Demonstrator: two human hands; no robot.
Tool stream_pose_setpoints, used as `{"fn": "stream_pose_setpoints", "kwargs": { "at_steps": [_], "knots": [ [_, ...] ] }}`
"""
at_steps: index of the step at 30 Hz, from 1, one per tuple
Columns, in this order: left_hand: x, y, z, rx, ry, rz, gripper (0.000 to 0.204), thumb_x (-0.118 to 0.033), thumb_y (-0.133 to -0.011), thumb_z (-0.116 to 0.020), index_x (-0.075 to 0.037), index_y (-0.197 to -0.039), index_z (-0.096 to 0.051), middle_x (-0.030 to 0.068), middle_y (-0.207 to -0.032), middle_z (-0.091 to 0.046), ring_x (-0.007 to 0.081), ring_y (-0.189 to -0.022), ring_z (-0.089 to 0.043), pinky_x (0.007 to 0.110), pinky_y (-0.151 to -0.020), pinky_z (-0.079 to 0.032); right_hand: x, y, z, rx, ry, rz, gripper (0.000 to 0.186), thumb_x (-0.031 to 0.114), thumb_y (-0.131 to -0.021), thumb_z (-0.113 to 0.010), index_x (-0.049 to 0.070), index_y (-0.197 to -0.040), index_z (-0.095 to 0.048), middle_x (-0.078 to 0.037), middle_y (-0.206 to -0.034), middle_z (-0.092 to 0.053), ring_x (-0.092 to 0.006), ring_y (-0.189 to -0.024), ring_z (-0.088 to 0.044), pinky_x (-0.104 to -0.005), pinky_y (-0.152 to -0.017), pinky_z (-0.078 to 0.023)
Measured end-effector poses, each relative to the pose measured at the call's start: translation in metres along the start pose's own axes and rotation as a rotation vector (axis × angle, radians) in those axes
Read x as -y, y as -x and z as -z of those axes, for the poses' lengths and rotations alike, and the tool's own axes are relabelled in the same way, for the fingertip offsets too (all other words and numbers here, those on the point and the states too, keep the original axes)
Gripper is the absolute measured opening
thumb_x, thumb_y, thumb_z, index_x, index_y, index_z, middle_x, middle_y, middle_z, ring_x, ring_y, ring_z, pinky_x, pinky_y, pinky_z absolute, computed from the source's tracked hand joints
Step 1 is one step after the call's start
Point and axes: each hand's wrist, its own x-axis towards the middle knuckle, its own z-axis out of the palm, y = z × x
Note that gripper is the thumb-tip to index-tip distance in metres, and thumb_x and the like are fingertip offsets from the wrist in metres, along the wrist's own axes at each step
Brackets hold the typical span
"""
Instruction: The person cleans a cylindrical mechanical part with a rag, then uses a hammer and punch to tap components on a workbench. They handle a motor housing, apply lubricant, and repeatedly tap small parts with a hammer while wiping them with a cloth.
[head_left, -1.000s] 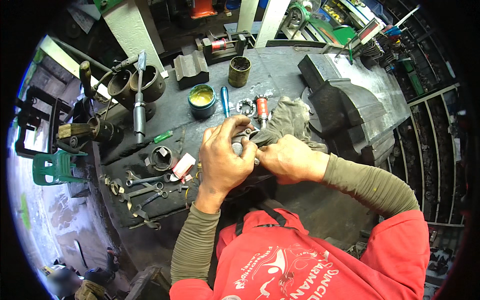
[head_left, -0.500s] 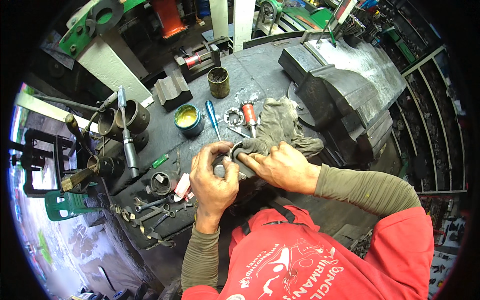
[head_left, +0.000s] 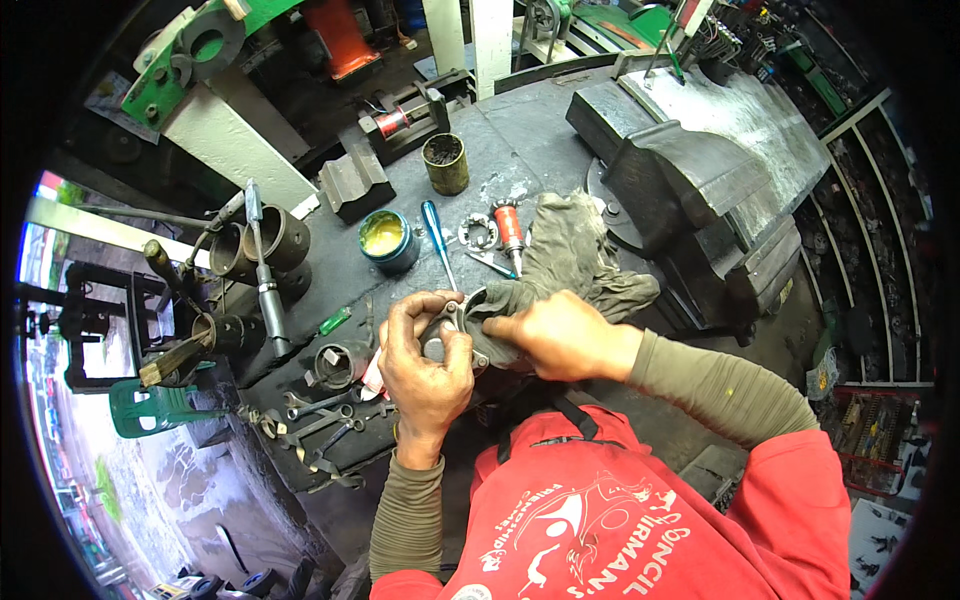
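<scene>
Both our hands are busy: left hand [head_left: 425, 365] grips the metal part [head_left: 452, 340], right hand [head_left: 560, 335] presses the rag [head_left: 575, 250] in, wiping seemingly unfinished

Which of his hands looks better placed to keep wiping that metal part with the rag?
Probably the right hand: it already presses the grey rag against the metal part. The left hand is wrapped around the part, steadying it, so it is not free.

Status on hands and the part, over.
Left hand gripping round grey metal part. Right hand pressing grimy grey rag into it. Blue-handled screwdriver and small green tin close behind, not touching.
</scene>
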Motion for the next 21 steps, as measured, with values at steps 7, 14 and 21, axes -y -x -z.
{"fn": "stream_pose_setpoints", "kwargs": {
  "at_steps": [7,14,21],
  "knots": [
    [0.002,-0.001,0.001,0.011,-0.065,0.007,0.028,0.007,-0.083,-0.061,0.001,-0.11,-0.061,0.0134,-0.11,-0.073,0.0228,-0.101,-0.073,0.033,-0.092,-0.056,-0.041,0.041,0.02,-0.504,-1.15,-0.301,0.033,-0.008,-0.079,-0.063,0.0,-0.107,-0.078,-0.008,-0.103,-0.079,-0.0178,-0.092,-0.073,-0.0314,-0.084,-0.058],
    [-0.005,0.0,-0.002,-0.027,-0.019,0.0,0.028,0.005,-0.086,-0.061,0.004,-0.114,-0.06,0.0166,-0.112,-0.072,0.0245,-0.105,-0.072,0.035,-0.096,-0.055,-0.021,0.024,0.027,-0.308,-0.659,0.09,0.045,0.004,-0.086,-0.063,0.007,-0.131,-0.067,-0.015,-0.119,-0.074,-0.024,-0.098,-0.075,-0.0381,-0.076,-0.061],
    [-0.009,0.001,-0.001,-0.003,-0.078,-0.009,0.03,0.006,-0.089,-0.057,0.004,-0.119,-0.057,0.015,-0.114,-0.071,0.0198,-0.109,-0.068,0.032,-0.097,-0.052,-0.018,0.001,0.019,0.084,0.029,0.224,0.061,0.022,-0.081,-0.075,0.014,-0.139,-0.059,-0.011,-0.092,-0.076,-0.0349,-0.086,-0.075,-0.0478,-0.071,-0.057]
  ]
}}
